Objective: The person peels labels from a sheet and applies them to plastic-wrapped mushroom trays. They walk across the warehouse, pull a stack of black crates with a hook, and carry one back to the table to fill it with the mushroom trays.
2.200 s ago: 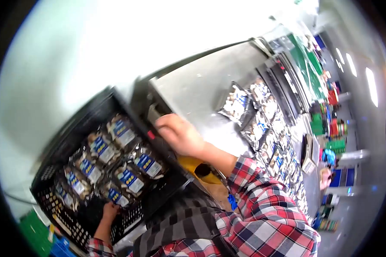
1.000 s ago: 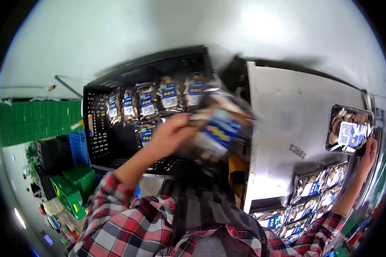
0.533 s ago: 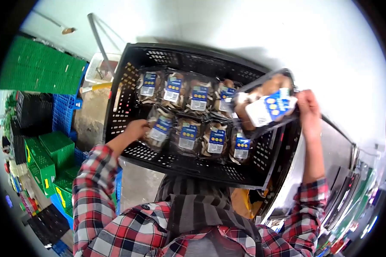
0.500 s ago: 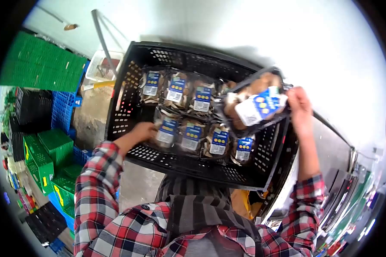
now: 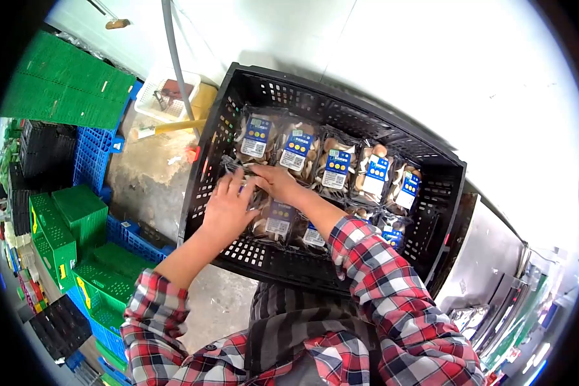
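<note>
A black plastic crate [image 5: 444, 193] holds several wrapped mushroom packs [image 5: 336, 165] with blue labels, laid in two rows. Both my hands are inside the crate at its left end. My left hand [image 5: 228, 207] lies flat, fingers spread, on a pack in the near row. My right hand [image 5: 274, 181] reaches across beside it, fingers curled on the same pack [image 5: 248, 192], which the hands mostly hide. Whether either hand truly grips it I cannot tell.
Green crates [image 5: 64, 83], blue crates [image 5: 93, 157] and black crates [image 5: 48, 151] are stacked at the left. A white basket [image 5: 157, 96] and a grey pole [image 5: 174, 58] stand behind the crate. A steel table [image 5: 489, 257] with more packs lies to the right.
My right hand has brought the pack it held high at the right down into the crate's left end. My left hand has moved onto the same spot. The view has tilted down and left.
</note>
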`<state>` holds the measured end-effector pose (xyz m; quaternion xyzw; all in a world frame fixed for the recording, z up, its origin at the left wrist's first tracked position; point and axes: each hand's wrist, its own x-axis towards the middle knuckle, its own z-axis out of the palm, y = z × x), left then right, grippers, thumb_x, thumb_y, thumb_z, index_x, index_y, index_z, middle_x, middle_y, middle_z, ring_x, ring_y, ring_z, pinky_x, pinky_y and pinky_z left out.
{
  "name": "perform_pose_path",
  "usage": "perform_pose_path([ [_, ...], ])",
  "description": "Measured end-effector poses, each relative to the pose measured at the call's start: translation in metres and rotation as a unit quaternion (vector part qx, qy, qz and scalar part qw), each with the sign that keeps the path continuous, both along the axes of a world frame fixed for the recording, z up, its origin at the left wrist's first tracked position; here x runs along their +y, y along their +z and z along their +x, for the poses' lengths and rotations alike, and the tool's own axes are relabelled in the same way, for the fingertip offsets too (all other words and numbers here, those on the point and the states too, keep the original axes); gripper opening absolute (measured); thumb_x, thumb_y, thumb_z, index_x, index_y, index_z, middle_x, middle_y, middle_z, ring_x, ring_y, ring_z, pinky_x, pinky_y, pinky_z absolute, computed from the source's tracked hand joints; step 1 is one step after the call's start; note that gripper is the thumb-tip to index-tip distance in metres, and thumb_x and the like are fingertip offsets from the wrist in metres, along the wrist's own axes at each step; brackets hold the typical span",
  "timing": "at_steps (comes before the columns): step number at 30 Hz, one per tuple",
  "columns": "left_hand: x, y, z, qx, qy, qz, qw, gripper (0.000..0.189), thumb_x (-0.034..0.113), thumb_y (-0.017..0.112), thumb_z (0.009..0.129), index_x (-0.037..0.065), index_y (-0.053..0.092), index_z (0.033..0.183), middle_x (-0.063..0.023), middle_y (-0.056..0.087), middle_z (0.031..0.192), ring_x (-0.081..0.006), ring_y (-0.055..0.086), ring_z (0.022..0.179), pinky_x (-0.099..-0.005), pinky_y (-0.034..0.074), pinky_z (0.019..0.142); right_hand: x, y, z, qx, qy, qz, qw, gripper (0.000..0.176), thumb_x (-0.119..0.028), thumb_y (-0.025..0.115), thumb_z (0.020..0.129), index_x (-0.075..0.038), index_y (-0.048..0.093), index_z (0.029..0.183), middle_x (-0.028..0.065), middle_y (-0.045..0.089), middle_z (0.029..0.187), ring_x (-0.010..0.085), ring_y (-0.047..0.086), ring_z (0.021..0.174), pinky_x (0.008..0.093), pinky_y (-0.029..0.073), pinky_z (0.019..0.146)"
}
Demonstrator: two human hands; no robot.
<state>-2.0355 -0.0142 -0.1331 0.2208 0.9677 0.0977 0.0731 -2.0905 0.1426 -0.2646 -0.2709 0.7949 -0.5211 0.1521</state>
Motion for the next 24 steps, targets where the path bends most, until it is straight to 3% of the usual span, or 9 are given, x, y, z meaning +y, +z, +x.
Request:
perform_pose_path([
  [3, -0.003, -0.044, -0.016, -0.234, 0.024, -0.187, 0.954, 0.099, 0.036, 0.074, 0.064, 0.011, 0.015, 0.140, -0.0197, 0.004, 0.145, -0.0426, 0.016, 0.130, -0.0482, 0.030, 0.099, 0.022, 0.035, 0.016, -0.047, -0.092, 0.044, 0.994, 0.045, -0.021, 0.048, 0.087, 0.002, 0.038, 0.124, 0.0245, 0.044, 0.122, 0.0369, 0.044, 0.112, 0.0392, 0.036, 0.094],
  [6, 0.000, -0.080, -0.013, -0.239, 0.001, -0.266, 0.934, 0.102, 0.031, 0.077, 0.060, 0.012, 0.015, 0.139, -0.0209, 0.004, 0.144, -0.0434, 0.017, 0.129, -0.0491, 0.029, 0.100, 0.056, 0.041, 0.037, -0.067, -0.079, 0.099, 0.990, 0.041, -0.019, 0.048, 0.088, -0.002, 0.039, 0.124, 0.0196, 0.047, 0.120, 0.0338, 0.045, 0.112, 0.0386, 0.038, 0.093],
  [7, -0.013, -0.112, -0.004, -0.203, 0.004, -0.236, 0.950, 0.118, 0.039, 0.082, 0.050, 0.009, 0.010, 0.140, -0.0203, 0.001, 0.145, -0.0427, 0.010, 0.131, -0.0486, 0.023, 0.104, 0.066, 0.056, 0.043, -0.082, -0.065, 0.113, 0.988, 0.039, -0.019, 0.048, 0.087, -0.003, 0.042, 0.122, 0.0195, 0.049, 0.117, 0.0341, 0.047, 0.109, 0.0393, 0.039, 0.091],
  [10, -0.015, -0.112, -0.005, -0.184, -0.019, -0.155, 0.970, 0.116, 0.027, 0.083, 0.045, 0.007, 0.015, 0.137, -0.0249, 0.005, 0.143, -0.0457, 0.014, 0.129, -0.0476, 0.015, 0.107, 0.101, 0.101, 0.082, -0.071, -0.095, 0.119, 0.986, 0.032, -0.018, 0.050, 0.085, -0.004, 0.048, 0.113, 0.0187, 0.056, 0.103, 0.0350, 0.054, 0.097, 0.0409, 0.043, 0.084],
  [13, -0.010, -0.103, -0.003, -0.044, -0.113, 0.058, 0.991, 0.086, 0.032, 0.074, 0.055, 0.001, 0.034, 0.125, -0.0282, 0.036, 0.125, -0.0462, 0.028, 0.119, -0.0514, 0.021, 0.103, 0.122, 0.152, 0.131, -0.124, -0.182, 0.048, 0.974, 0.034, -0.019, 0.049, 0.086, -0.004, 0.047, 0.116, 0.0185, 0.058, 0.100, 0.0344, 0.055, 0.095, 0.0407, 0.044, 0.082],
  [16, -0.046, -0.132, -0.003, -0.127, -0.129, -0.048, 0.982, 0.103, 0.029, 0.080, 0.049, 0.001, 0.023, 0.131, -0.0317, 0.018, 0.134, -0.0461, 0.021, 0.123, -0.0501, 0.020, 0.102, 0.158, 0.202, 0.203, -0.073, -0.312, 0.051, 0.946, 0.035, -0.018, 0.049, 0.087, -0.004, 0.046, 0.118, 0.0173, 0.059, 0.098, 0.0333, 0.057, 0.089, 0.0398, 0.047, 0.076],
  [17, -0.020, -0.094, -0.004, -0.195, -0.073, -0.139, 0.968, 0.114, 0.025, 0.083, 0.045, 0.003, 0.016, 0.134, -0.0324, 0.008, 0.137, -0.0474, 0.013, 0.126, -0.0505, 0.016, 0.104, 0.173, 0.212, 0.231, -0.042, -0.379, 0.033, 0.924, 0.033, -0.017, 0.049, 0.087, -0.005, 0.046, 0.118, 0.0166, 0.059, 0.098, 0.0328, 0.058, 0.088, 0.0388, 0.048, 0.075],
  [20, 0.044, -0.073, -0.035, -0.183, -0.130, -0.249, 0.942, 0.083, 0.028, 0.070, 0.060, 0.001, 0.028, 0.127, -0.0280, 0.024, 0.128, -0.0433, 0.027, 0.116, -0.0474, 0.025, 0.097, 0.241, 0.178, 0.265, 0.031, -0.565, 0.041, 0.823, 0.030, -0.015, 0.051, 0.087, -0.005, 0.048, 0.115, 0.0129, 0.059, 0.095, 0.0276, 0.059, 0.087, 0.0346, 0.049, 0.076],
  [24, 0.156, 0.034, -0.061, -0.149, -0.210, -0.315, 0.913, 0.050, 0.031, 0.052, 0.080, -0.001, 0.044, 0.117, -0.0222, 0.046, 0.116, -0.0378, 0.045, 0.102, -0.0434, 0.037, 0.086, 0.302, 0.184, 0.389, 0.005, -0.793, 0.158, 0.588, 0.034, -0.011, 0.054, 0.081, -0.004, 0.048, 0.114, 0.0173, 0.056, 0.100, 0.0328, 0.055, 0.092, 0.0370, 0.045, 0.082],
])
